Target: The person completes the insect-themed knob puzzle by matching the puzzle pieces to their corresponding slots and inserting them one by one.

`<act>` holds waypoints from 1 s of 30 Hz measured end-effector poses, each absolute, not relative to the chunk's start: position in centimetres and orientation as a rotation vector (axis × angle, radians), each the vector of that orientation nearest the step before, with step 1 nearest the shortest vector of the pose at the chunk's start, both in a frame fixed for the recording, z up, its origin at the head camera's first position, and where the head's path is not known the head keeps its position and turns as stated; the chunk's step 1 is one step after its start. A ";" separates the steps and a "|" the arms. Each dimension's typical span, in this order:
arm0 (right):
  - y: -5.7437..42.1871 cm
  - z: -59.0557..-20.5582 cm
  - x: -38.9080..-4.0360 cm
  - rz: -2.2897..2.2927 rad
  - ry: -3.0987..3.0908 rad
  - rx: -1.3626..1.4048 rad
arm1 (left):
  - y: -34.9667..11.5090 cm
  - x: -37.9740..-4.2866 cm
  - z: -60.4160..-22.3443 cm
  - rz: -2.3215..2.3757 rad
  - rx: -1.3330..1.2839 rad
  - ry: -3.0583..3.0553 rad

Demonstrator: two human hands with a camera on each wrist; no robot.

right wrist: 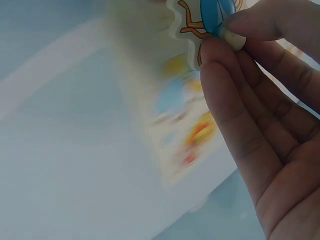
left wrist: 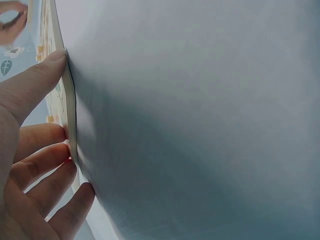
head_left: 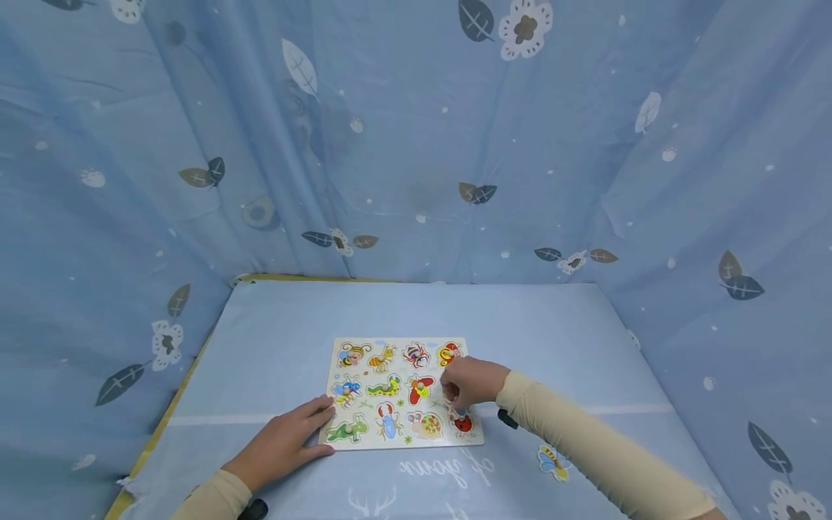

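Observation:
A white wooden peg puzzle board [head_left: 370, 401] with colourful insect pieces lies flat on the table. My left hand [head_left: 289, 437] rests at its left side; in the left wrist view the thumb [left wrist: 47, 70] and fingertips touch the board's edge [left wrist: 69, 100]. Over the board's right side, my right hand [head_left: 473, 380] pinches the small knob of a blue insect puzzle piece [right wrist: 212, 15] with orange legs. In the head view the hand mostly hides that piece. A ladybug piece [head_left: 464, 426] is at the board's lower right.
A butterfly piece [head_left: 554, 462] lies on the table to the right of the board, near the right forearm. The table [head_left: 552, 325] has a light blue cloth, and blue patterned curtains [head_left: 403, 144] surround it at the back and sides.

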State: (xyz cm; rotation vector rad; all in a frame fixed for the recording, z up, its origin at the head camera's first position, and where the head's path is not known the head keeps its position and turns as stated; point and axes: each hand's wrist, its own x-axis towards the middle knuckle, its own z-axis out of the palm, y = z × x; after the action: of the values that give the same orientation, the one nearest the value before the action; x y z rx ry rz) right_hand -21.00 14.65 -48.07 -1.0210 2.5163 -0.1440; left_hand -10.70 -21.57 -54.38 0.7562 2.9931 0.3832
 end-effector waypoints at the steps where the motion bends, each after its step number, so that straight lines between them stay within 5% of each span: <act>1: 13.6 -48.1 -21.1 -0.147 2.504 -1.058 | -21.6 -10.7 -54.4 0.376 0.752 2.996; 13: 5.3 -49.7 -21.0 -0.173 2.428 -1.363 | -21.7 -10.7 -54.5 0.387 0.742 2.973; 30: 3.3 -50.7 -20.3 -0.146 2.386 -1.371 | -22.1 -10.6 -54.5 0.380 0.773 2.994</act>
State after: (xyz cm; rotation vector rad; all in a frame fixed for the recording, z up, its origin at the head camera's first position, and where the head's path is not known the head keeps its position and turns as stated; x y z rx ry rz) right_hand -20.26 3.26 -50.70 -1.3715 2.3861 -0.1459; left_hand -10.64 -22.05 -54.53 0.7734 2.9942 0.3803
